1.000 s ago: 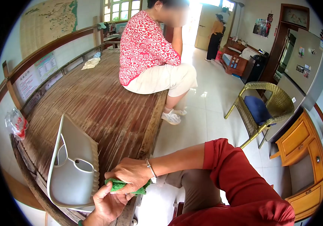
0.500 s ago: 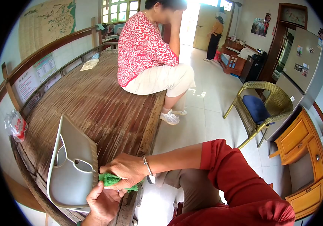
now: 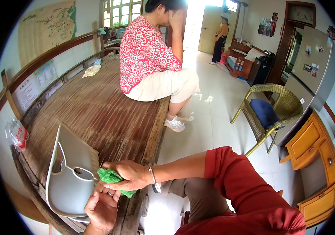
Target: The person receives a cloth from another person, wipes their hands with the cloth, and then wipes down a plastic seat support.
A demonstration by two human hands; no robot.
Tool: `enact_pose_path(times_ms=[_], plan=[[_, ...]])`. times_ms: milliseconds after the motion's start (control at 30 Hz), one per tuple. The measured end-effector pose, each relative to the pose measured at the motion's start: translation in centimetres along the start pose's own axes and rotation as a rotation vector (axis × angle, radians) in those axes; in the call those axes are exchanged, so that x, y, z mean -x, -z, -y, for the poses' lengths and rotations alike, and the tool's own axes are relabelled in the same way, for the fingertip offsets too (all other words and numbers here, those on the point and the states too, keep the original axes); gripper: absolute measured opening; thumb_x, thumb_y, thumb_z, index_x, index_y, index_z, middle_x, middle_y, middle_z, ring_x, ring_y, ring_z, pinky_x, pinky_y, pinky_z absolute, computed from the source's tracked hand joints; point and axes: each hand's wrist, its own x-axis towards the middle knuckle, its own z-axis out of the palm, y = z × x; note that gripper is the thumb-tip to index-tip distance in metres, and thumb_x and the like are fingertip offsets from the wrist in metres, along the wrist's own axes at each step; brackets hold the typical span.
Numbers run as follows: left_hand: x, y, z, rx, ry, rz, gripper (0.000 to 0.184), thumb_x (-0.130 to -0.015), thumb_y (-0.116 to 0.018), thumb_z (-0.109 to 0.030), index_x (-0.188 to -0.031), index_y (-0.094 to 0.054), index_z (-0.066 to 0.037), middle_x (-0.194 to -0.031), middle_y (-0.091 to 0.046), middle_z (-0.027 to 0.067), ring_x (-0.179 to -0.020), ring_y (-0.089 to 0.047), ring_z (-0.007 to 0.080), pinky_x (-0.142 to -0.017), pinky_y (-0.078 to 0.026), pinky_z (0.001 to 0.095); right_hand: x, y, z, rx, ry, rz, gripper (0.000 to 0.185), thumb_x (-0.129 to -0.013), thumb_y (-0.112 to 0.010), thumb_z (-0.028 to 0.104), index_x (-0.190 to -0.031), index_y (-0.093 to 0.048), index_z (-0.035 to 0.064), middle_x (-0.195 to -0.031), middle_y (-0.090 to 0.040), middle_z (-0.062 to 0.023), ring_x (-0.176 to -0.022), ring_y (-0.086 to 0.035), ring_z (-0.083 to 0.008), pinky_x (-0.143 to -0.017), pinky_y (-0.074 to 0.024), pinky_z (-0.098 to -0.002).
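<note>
A green fuzzy cloth [image 3: 110,175] is bunched in my right hand [image 3: 130,174], whose fingers wrap round it near the edge of the bamboo bed. Below it, my left hand [image 3: 103,207] is palm up with a ring on one finger, its fingertips touching the cloth and my right fingers. How firmly the left fingers grip is hard to see. Just left of both hands, a silver-grey plastic piece [image 3: 67,192] with two openings rests tilted on the bed [image 3: 93,109]. A metal bracelet circles my right wrist.
A person in a red-and-white top [image 3: 146,55] sits on the bed's edge, a hand at the face. Another person [image 3: 220,41] stands near the doorway. A wicker chair [image 3: 288,105] with a blue cushion and a wooden cabinet [image 3: 316,156] are at right. A plastic bag [image 3: 17,135] lies left.
Both hands have shifted left with the green cloth, closer to the grey piece. More of the cloth now sticks up above my right fingers. The grey piece appears slightly lower and further left.
</note>
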Motion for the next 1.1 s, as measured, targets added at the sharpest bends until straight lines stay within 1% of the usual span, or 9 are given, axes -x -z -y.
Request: enact_pose_path(times_ms=[167,333,433,467,567,600,700,900,1100], plan=[[0.0,0.2,0.2,-0.011,-0.068,-0.011,0.058,-0.087,-0.056,-0.035,-0.133,-0.046,-0.002,-0.13,-0.054,0.0086,-0.121,-0.05,0.0202,-0.106,-0.037,0.0364,0.0,-0.6,0.6,-0.286,-0.023,-0.027,0.035,-0.09,-0.063,0.03,-0.105,-0.05,0.002,-0.091,-0.057,-0.0149,-0.084,-0.06,-0.0315,-0.073,-0.0476,-0.0395],[0.2,0.1,1.2,0.113,-0.086,-0.111,0.058,-0.086,-0.059,-0.028,-0.135,-0.044,0.0,-0.133,-0.05,0.008,-0.124,-0.047,0.0193,-0.106,-0.039,0.0352,0.5,-0.8,0.8,-0.261,0.036,-0.056,0.038,-0.09,-0.064,0.028,-0.113,-0.05,0.0008,-0.097,-0.057,-0.014,-0.09,-0.06,-0.0292,-0.078,-0.0479,-0.037],[0.4,-1.2,1.4,0.145,-0.059,-0.045,0.062,-0.089,-0.056,-0.033,-0.14,-0.038,-0.003,-0.134,-0.049,0.0075,-0.126,-0.046,0.0192,-0.109,-0.034,0.0348,0.7,-1.5,0.6,-0.251,0.04,-0.144,0.037,-0.089,-0.065,0.024,-0.114,-0.05,0.0015,-0.097,-0.059,-0.0146,-0.09,-0.061,-0.03,-0.078,-0.0488,-0.0368],[0.8,-2.2,0.9,0.104,-0.022,-0.036,0.068,-0.088,-0.058,-0.035,-0.143,-0.034,-0.003,-0.137,-0.047,0.0079,-0.129,-0.043,0.0199,-0.111,-0.033,0.0351,0.6,-1.7,0.6,-0.204,0.011,-0.167,0.036,-0.089,-0.065,0.024,-0.113,-0.05,0.0021,-0.095,-0.059,-0.0154,-0.089,-0.062,-0.0311,-0.077,-0.0491,-0.0375],[0.6,-2.3,1.3,0.087,-0.052,-0.014,0.069,-0.085,-0.062,-0.035,-0.14,-0.037,-0.002,-0.136,-0.048,0.0091,-0.128,-0.044,0.0224,-0.111,-0.032,0.0375,0.5,-1.7,0.6,-0.144,-0.058,-0.182,0.033,-0.088,-0.065,0.023,-0.109,-0.05,0.0029,-0.088,-0.06,-0.0174,-0.084,-0.063,-0.0351,-0.073,-0.0501,-0.0396],[1.3,-1.6,0.6,0.219,0.034,-0.019,0.048,-0.093,-0.055,-0.028,-0.134,-0.047,-0.003,-0.134,-0.051,0.0084,-0.126,-0.046,0.0219,-0.109,-0.035,0.0391,0.5,-1.6,0.5,-0.114,-0.057,-0.161,0.032,-0.088,-0.066,0.023,-0.107,-0.05,0.0028,-0.087,-0.06,-0.0175,-0.083,-0.063,-0.0356,-0.072,-0.0504,-0.0395],[1.5,-1.3,0.6,0.262,0.057,0.016,0.053,-0.088,-0.063,-0.022,-0.133,-0.046,-0.001,-0.133,-0.05,0.008,-0.126,-0.045,0.0201,-0.112,-0.03,0.0331,0.7,-1.5,-0.1,-0.058,-0.001,-0.155,0.028,-0.087,-0.065,0.021,-0.101,-0.049,0.0021,-0.082,-0.06,-0.0185,-0.078,-0.063,-0.039,-0.067,-0.0501,-0.0407],[1.3,-0.6,1.1,0.264,0.062,0.028,0.057,-0.087,-0.062,-0.021,-0.136,-0.041,0.0,-0.136,-0.047,0.0096,-0.126,-0.043,0.0228,-0.112,-0.028,0.0358,1.0,-0.5,-0.5,-0.01,-0.073,-0.036,0.027,-0.086,-0.063,0.018,-0.098,-0.048,0.0007,-0.072,-0.057,-0.0215,-0.074,-0.059,-0.044,-0.062,-0.0468,-0.0453],[1.0,-0.7,1.1,0.219,0.067,0.046,0.059,-0.087,-0.061,-0.021,-0.138,-0.039,0.001,-0.139,-0.045,0.011,-0.13,-0.041,0.0242,-0.114,-0.026,0.0376,1.2,-0.5,-1.0,0.196,-0.1,-0.009,0.034,-0.087,-0.063,0.027,-0.1,-0.048,0.0004,-0.069,-0.058,-0.021,-0.071,-0.06,-0.0436,-0.058,-0.0464,-0.048]])
